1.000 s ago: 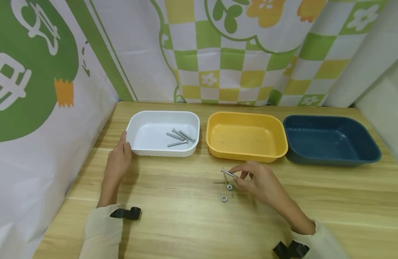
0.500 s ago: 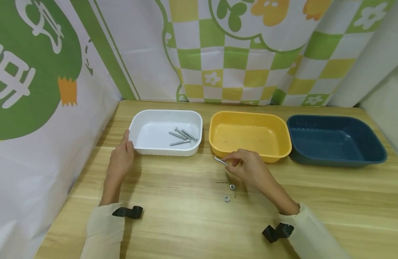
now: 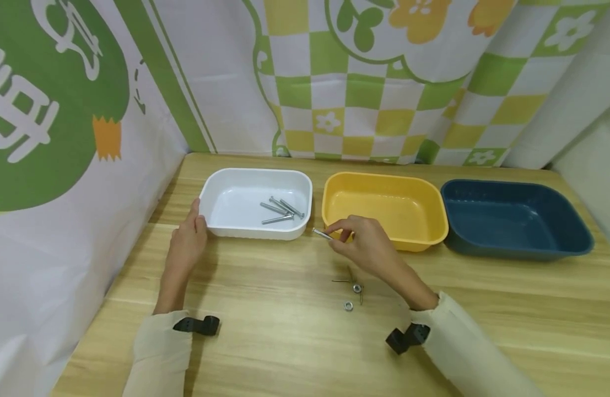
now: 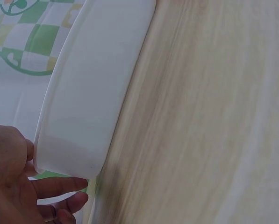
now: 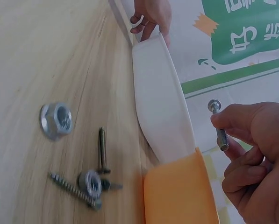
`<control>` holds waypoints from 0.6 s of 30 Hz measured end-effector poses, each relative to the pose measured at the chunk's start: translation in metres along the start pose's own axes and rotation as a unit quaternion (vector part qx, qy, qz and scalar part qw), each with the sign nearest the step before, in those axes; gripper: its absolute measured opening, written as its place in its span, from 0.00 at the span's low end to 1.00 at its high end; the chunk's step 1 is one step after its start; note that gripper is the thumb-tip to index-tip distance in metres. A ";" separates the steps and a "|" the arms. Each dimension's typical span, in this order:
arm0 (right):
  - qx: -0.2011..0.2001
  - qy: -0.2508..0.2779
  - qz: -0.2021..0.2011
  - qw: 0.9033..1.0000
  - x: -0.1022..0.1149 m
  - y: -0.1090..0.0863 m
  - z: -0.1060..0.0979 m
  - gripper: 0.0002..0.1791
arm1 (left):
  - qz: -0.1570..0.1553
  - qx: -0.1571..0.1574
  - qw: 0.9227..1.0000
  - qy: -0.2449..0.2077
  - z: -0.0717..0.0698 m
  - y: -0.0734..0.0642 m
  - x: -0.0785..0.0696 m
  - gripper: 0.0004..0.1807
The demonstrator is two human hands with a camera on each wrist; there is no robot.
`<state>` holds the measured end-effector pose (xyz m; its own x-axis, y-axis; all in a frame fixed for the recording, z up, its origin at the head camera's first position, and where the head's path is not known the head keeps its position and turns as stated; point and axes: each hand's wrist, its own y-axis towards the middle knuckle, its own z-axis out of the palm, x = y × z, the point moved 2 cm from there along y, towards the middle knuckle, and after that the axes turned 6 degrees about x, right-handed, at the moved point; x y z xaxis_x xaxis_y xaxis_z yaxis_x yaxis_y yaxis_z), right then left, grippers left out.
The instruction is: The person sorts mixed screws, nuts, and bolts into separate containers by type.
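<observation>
My right hand [image 3: 366, 242] pinches a silver bolt [image 3: 322, 234] between thumb and fingers, in front of the yellow bin's [image 3: 384, 182] left corner. In the right wrist view, the bolt [image 5: 218, 123] shows its round head and threaded end. My left hand [image 3: 187, 240] holds the left end of the white bin [image 3: 257, 234], thumb and fingers at its corner, as the left wrist view shows. Several similar bolts [image 3: 280, 209] lie inside the white bin, towards its right. On the table before my right hand lie two flanged nuts [image 3: 348, 306] and several thin screws [image 3: 340, 280].
A dark blue bin [image 3: 518, 251] stands to the right of the yellow one, all three bins in a row along the back of the wooden table [image 3: 285, 342]. Behind them hangs a patterned cloth [image 3: 359, 94].
My right hand has carried the bolt left and away from me, from over the loose screws and nuts towards the gap between the white and yellow bins. My left hand stays at the white bin.
</observation>
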<state>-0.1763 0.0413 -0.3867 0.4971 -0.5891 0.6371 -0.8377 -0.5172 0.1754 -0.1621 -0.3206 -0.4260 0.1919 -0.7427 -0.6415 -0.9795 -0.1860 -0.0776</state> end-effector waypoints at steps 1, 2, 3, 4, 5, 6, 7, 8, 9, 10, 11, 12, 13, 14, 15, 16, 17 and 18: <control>-0.001 0.003 0.002 1.000 0.002 0.004 0.002 0.09 | 0.001 -0.002 1.000 0.000 0.000 0.000 0.000 0.31; -0.001 0.006 0.003 1.000 0.003 0.007 0.004 0.09 | 0.002 -0.004 1.000 0.000 0.001 0.000 0.000 0.31; 0.000 0.009 0.004 1.000 0.004 0.010 0.005 0.09 | 0.004 -0.006 1.000 0.002 0.001 0.000 0.001 0.31; 0.001 0.012 0.005 1.000 0.006 0.014 0.008 0.09 | 0.006 -0.008 1.000 0.002 0.001 0.000 0.001 0.31; 0.001 0.014 0.003 1.000 0.008 0.018 0.010 0.09 | 0.007 -0.010 1.000 0.002 0.001 0.000 0.001 0.31; 0.002 0.013 0.000 1.000 0.010 0.021 0.011 0.09 | 0.008 -0.012 1.000 0.000 0.001 0.000 0.001 0.31; 0.002 0.013 -0.004 1.000 0.012 0.025 0.013 0.08 | 0.010 -0.014 1.000 0.000 0.001 0.000 0.001 0.31; 0.003 0.012 -0.008 1.000 0.014 0.029 0.014 0.08 | 0.011 -0.016 1.000 0.000 0.000 0.001 0.002 0.31; 0.005 0.012 -0.012 1.000 0.016 0.032 0.015 0.08 | 0.013 -0.017 1.000 0.001 0.000 0.001 0.002 0.31; 0.008 0.013 -0.015 1.000 0.018 0.036 0.016 0.08 | 0.013 -0.018 1.000 -0.001 0.000 0.001 0.002 0.31; 0.012 0.013 -0.019 1.000 0.020 0.040 0.017 0.08 | 0.013 -0.019 1.000 -0.001 0.000 0.001 0.002 0.31; 0.015 0.012 -0.020 1.000 0.021 0.043 0.018 0.08 | 0.014 -0.020 1.000 0.000 0.000 0.001 0.002 0.31; 0.017 0.012 -0.020 1.000 0.022 0.046 0.018 0.09 | 0.014 -0.019 1.000 0.001 0.000 0.001 0.003 0.31; 0.019 0.010 -0.019 1.000 0.024 0.050 0.019 0.09 | 0.015 -0.017 1.000 0.002 0.000 0.001 0.003 0.31; 0.022 0.007 -0.017 1.000 0.025 0.052 0.019 0.09 | 0.015 -0.016 1.000 0.002 0.000 0.001 0.003 0.31; 0.024 0.005 -0.017 1.000 0.026 0.055 0.020 0.10 | 0.015 -0.014 1.000 0.002 0.000 0.001 0.003 0.31; 0.025 -0.001 -0.017 1.000 0.027 0.058 0.021 0.10 | 0.015 -0.014 1.000 0.003 0.000 0.001 0.003 0.31; 0.026 -0.006 -0.018 0.999 0.028 0.060 0.021 0.09 | 0.015 -0.013 1.000 0.002 0.001 0.001 0.003 0.31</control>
<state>-0.2081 -0.0193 -0.3740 0.5299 -0.5768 0.6217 -0.8063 -0.5698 0.1586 -0.1628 -0.3226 -0.4284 0.1619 -0.7513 -0.6398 -0.9830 -0.1796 -0.0379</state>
